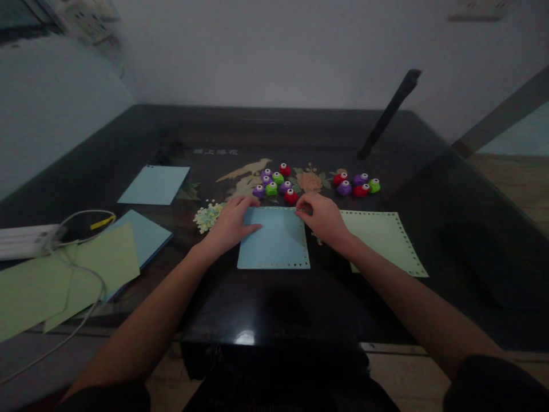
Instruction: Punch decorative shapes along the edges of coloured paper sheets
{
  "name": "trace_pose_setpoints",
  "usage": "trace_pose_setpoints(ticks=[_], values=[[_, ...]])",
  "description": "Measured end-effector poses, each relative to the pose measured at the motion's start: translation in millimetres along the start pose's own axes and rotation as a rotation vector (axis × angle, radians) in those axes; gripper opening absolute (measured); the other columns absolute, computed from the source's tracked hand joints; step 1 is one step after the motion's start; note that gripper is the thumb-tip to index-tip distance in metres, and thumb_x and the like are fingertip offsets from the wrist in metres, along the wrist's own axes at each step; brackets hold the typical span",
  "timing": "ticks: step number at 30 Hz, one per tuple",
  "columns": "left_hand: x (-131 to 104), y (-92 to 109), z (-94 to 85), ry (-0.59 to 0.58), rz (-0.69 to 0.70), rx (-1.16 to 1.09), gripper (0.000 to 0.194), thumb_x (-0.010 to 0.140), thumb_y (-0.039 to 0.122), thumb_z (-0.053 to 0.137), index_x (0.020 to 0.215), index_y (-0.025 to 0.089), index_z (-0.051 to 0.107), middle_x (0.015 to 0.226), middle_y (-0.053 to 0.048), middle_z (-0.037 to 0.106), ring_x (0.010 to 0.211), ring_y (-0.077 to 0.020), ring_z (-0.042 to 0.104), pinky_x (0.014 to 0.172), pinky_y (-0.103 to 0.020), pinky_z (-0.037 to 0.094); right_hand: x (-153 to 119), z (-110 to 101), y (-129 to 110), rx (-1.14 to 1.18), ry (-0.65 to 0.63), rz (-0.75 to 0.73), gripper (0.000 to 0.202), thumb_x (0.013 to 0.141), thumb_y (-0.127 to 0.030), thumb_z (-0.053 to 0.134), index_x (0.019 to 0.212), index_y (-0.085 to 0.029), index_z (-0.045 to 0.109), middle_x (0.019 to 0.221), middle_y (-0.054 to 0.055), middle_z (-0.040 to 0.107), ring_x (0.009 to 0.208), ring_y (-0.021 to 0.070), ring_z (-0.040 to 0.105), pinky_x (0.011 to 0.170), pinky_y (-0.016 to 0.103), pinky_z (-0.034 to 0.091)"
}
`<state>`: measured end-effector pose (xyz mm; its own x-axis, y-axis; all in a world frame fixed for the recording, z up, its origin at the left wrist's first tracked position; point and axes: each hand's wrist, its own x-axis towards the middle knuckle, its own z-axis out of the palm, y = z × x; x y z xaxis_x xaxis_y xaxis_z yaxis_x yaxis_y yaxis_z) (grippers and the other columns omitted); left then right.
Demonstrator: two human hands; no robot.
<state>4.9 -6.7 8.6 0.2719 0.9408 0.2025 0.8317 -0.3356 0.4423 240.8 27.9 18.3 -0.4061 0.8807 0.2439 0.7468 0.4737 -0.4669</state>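
A light blue sheet of paper (273, 240) lies in front of me, with small punched holes along its top, right and bottom edges. My left hand (234, 222) rests over its left side, thumb out on the paper and fingers stretched toward the top edge. At the upper right corner, my right hand (319, 217) has thumb and index finger pinched together; whatever is between them is too small to make out. A heap of tiny paper bits (208, 216) sits just left of my left hand. Pale green hole-edged paper (377, 240) extends from under my right forearm.
Small red, purple and green punches with white eye-like tops (274, 186) stand behind the sheet, and a second group (358, 185) farther right. More blue paper (155, 186), green sheets (98, 257), a white power strip (28, 241) and cable lie left. A black post (388, 114) rises back right.
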Motion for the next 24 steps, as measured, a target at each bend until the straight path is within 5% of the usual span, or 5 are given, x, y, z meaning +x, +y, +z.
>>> trace_pose_setpoints(ticks=[6,12,18,24], values=[[0,4,-4.7,0.0,-0.064,-0.12,0.05,0.073,0.022,0.066,0.119,0.02,0.048,0.109,-0.008,0.059,0.104,-0.0247,0.055,0.091,-0.042,0.043,3,-2,0,0.356,-0.006,0.096,0.004,0.072,-0.018,0.065,0.072,-0.018,0.061,0.069,0.002,0.065,0.065,0.015,0.06,0.063,0.028,0.045],[0,-2,-5.3,0.014,-0.159,-0.2,0.055,0.071,0.025,0.067,0.123,0.021,0.049,0.101,-0.006,0.061,0.084,-0.0204,0.06,0.08,-0.04,0.048,5,-5,1,0.477,0.011,0.129,0.007,0.069,-0.021,0.067,0.071,-0.016,0.062,0.068,0.003,0.065,0.064,0.0156,0.061,0.065,0.03,0.047],[4,-7,-5.7,0.014,-0.227,-0.599,0.054,0.071,0.028,0.067,0.121,0.018,0.048,0.092,-0.005,0.064,0.078,-0.0183,0.063,0.071,-0.035,0.053,9,-14,4,0.542,-0.037,0.212,0.009,0.069,-0.021,0.067,0.074,-0.017,0.06,0.057,-0.002,0.059,0.059,0.0146,0.059,0.062,0.031,0.047],[3,-4,-5.8,-0.053,-0.332,-0.873,0.038,0.074,0.03,0.066,0.108,0.015,0.057,0.101,-0.008,0.068,0.091,-0.0216,0.064,0.08,-0.039,0.053,13,-20,8,0.727,-0.058,0.289,0.011,0.069,-0.02,0.067,0.071,-0.018,0.057,0.057,-0.002,0.057,0.057,0.0134,0.057,0.06,0.032,0.05]])
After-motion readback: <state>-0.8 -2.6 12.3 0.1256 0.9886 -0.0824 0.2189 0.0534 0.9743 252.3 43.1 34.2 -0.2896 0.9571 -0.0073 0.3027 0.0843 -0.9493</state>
